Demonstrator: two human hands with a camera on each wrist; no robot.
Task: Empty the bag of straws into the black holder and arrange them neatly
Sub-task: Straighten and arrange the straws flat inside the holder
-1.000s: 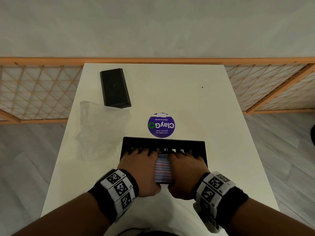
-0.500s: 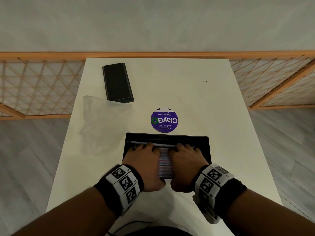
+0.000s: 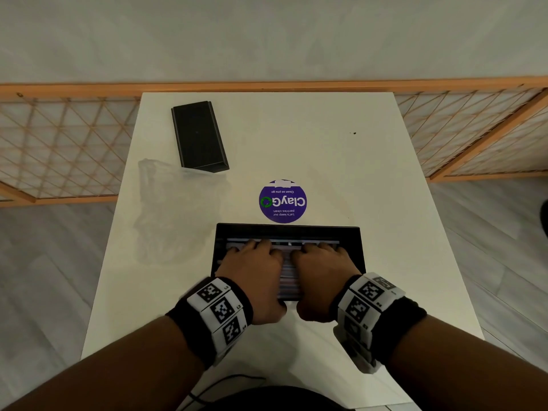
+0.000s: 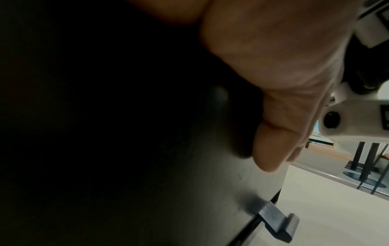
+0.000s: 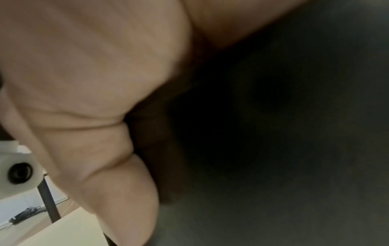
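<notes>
Fingers (image 3: pixel 261 246) of both hands lie extended, flat on the straws (image 3: pixel 289 269) inside the black holder (image 3: pixel 350 235) at the table's near edge. Left hand (image 3: pixel 252 271) and right hand (image 3: pixel 321 269) sit side by side. Advice: press lightly, sweep outward evenly, and align the ends against the far wall. The bag (image 3: pixel 175 209) lies flat on the left.
</notes>
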